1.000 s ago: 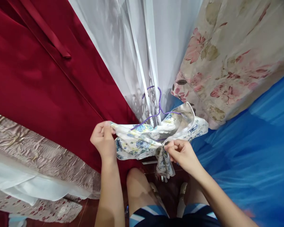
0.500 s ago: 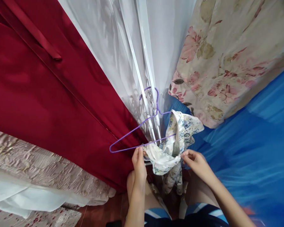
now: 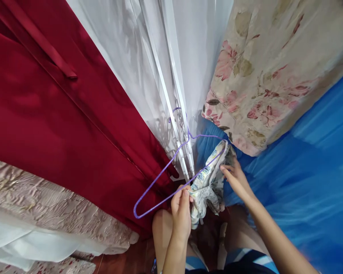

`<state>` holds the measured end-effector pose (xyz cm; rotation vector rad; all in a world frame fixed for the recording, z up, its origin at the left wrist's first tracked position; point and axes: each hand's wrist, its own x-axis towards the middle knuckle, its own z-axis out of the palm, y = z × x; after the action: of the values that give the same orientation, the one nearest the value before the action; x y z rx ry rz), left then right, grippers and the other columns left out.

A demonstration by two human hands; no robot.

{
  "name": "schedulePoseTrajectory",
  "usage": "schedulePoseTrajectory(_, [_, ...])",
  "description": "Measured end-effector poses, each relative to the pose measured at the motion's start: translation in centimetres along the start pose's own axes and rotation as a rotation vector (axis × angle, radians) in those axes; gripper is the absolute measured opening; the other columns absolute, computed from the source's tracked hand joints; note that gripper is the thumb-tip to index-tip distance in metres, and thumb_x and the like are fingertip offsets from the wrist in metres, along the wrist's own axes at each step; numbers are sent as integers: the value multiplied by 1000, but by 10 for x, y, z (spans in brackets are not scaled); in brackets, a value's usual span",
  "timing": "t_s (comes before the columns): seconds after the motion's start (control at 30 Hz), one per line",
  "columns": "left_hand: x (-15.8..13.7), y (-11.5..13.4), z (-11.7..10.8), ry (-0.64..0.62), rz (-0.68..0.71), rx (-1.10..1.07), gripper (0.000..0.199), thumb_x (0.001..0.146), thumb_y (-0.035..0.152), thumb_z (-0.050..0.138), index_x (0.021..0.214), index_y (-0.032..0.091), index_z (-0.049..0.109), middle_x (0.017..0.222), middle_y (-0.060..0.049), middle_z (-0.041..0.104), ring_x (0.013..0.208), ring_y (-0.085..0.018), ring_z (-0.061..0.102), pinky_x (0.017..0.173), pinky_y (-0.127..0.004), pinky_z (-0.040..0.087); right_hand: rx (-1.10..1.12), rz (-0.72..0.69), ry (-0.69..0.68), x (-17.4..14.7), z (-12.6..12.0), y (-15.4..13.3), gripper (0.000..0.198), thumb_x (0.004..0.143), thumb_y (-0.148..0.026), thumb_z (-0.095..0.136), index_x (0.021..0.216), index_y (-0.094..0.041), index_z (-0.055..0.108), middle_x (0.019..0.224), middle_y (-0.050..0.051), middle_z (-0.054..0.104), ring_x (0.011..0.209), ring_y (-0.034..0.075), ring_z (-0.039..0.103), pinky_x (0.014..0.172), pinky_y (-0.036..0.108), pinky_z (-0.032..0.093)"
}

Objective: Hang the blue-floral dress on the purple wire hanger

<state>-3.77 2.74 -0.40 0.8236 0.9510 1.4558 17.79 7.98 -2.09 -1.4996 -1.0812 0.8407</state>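
Observation:
A small white garment (image 3: pixel 200 192) with a blue and yellow flower print hangs bunched from the right end of a purple hanger (image 3: pixel 160 174). Its edge is looped over that end. My left hand (image 3: pixel 181 205) pinches the garment's left edge beside the hanger's lower bar. On the other side, my right hand (image 3: pixel 236 178) has its fingers on the garment just below the hanger's right tip, partly behind the cloth. The hanger is tilted, left end low, its hook at white metal poles (image 3: pixel 178 87).
A long red cloth (image 3: pixel 54 125) hangs on the left, above a pink textured fabric (image 3: pixel 45 201). White cloth (image 3: pixel 114 45) hangs behind the poles. To the right are a pink-flowered beige cloth (image 3: pixel 246 87) and a blue gauzy fabric (image 3: pixel 303 182).
The garment's opening has gone over the hanger's right end. My right hand moved up and right, the left hand slightly right and down. The hanger's left end dropped.

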Motion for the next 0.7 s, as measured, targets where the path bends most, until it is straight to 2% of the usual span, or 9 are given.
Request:
schedulePoseTrajectory(0.07, [-4,4,-1,-58,31,121,34,91,50,65,91,16,67,67,1,51,62,-10,47,59,-19,40,93,-58,-7,-24,3,-6,76,93,-51,57,155,-20,26,125,14,67,93,25,66,83,40,54])
schedulePoseTrajectory(0.1, [-6,7,2,-104,60,196,32,92,48,64,89,16,67,67,0,53,61,-10,48,59,-20,40,109,-87,-136,-38,4,-13,61,95,-49,55,147,-20,40,124,13,67,100,25,65,91,41,52])
schedulePoseTrajectory(0.13, [-8,11,5,-154,88,273,30,93,45,63,88,16,68,67,0,55,62,-11,50,60,-21,41,98,-105,-351,-53,5,-20,50,96,-46,56,138,-20,52,122,12,68,105,26,64,98,41,49])
schedulePoseTrajectory(0.2, [-11,19,16,-228,138,406,25,95,40,60,88,17,69,71,-2,60,65,-13,54,64,-22,44,66,-125,-754,-76,6,-35,39,90,-42,67,121,-18,65,113,9,71,104,27,63,98,40,49])
schedulePoseTrajectory(0.27, [-9,26,24,-284,189,524,22,95,36,60,88,18,70,78,-3,64,74,-15,59,72,-25,47,36,-93,-935,-90,7,-45,38,82,-40,76,112,-16,70,104,7,71,96,27,64,87,36,53])
schedulePoseTrajectory(0.37, [-2,29,20,-466,156,601,25,93,42,62,101,20,71,94,-6,66,93,-20,61,90,-30,46,43,-11,-885,-92,3,-53,31,85,-40,73,102,-14,71,96,6,71,87,23,62,76,31,52])
schedulePoseTrajectory(0.5, [-1,14,-14,-767,-224,458,61,90,71,48,110,17,70,100,-8,68,96,-23,61,86,-32,48,175,-46,-850,-76,-17,-66,25,93,-39,64,92,-15,70,84,3,68,75,16,60,70,25,49])
schedulePoseTrajectory(0.6, [-7,4,-40,-791,-346,572,55,84,66,62,99,13,71,93,-7,69,89,-22,60,78,-29,47,123,-152,-680,-59,-41,-74,21,96,-37,61,93,-18,68,85,2,68,77,15,61,70,23,48])
schedulePoseTrajectory(0.7, [-9,12,-59,-662,-188,829,28,93,41,58,95,16,70,91,-5,69,86,-19,59,78,-27,46,-20,-284,-436,-43,-61,-72,15,96,-35,61,95,-21,69,91,1,68,82,16,62,75,23,48])
